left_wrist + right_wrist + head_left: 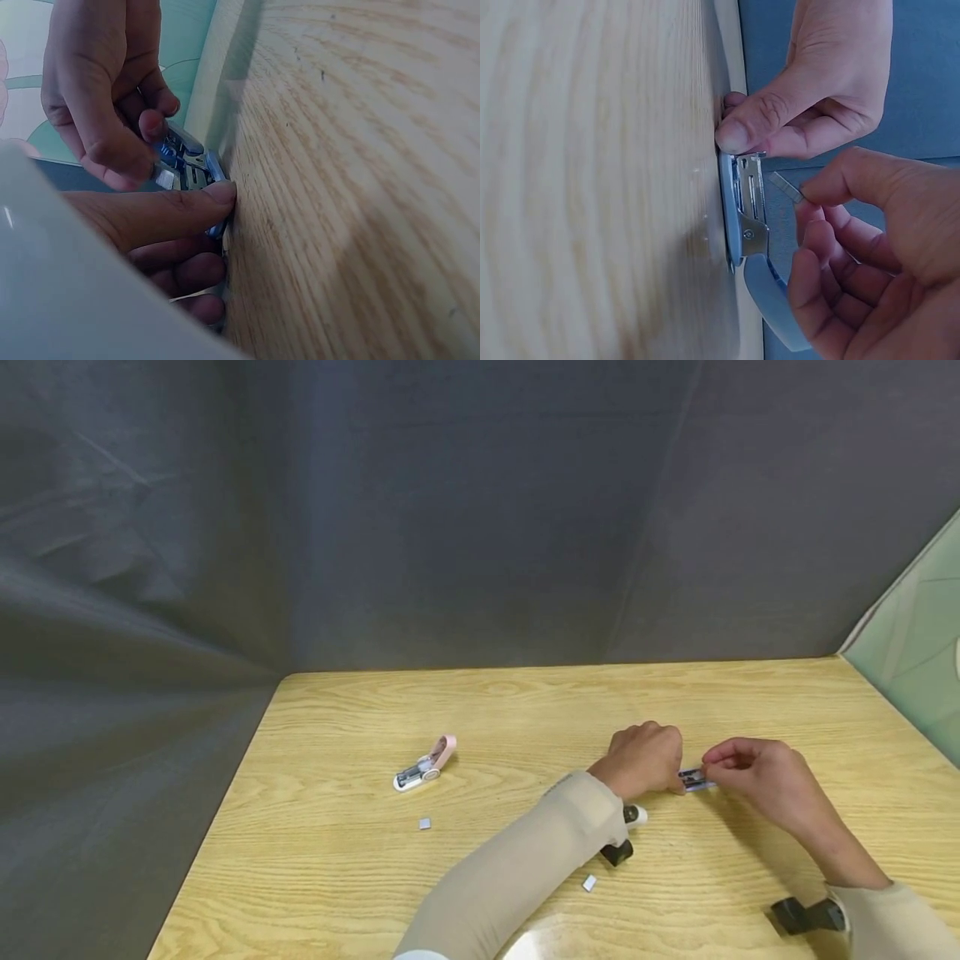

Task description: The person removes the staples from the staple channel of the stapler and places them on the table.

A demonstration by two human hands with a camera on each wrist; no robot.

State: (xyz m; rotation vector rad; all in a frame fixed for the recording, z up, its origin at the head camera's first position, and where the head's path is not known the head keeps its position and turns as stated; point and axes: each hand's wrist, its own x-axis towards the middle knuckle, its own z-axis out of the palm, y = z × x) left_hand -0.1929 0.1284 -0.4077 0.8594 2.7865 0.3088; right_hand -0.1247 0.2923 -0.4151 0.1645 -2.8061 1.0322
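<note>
A light blue stapler (730,217) lies on the wooden table with its handle (774,300) swung back and its metal staple channel (750,195) exposed. My left hand (643,762) grips the stapler's front end, the thumb (735,136) pressing on it at table level. Between thumb and index finger, my right hand (772,781) pinches a short strip of staples (786,187). The strip is tilted and held beside the channel, close to its front end. The other right fingers are loosely curled.
Farther left stands a white stapler (414,775) with a pink handle (444,749) raised. One small grey staple strip (425,823) lies in front of it, and another pale piece (589,882) lies near the left forearm. A dark curtain (480,527) hangs behind the table.
</note>
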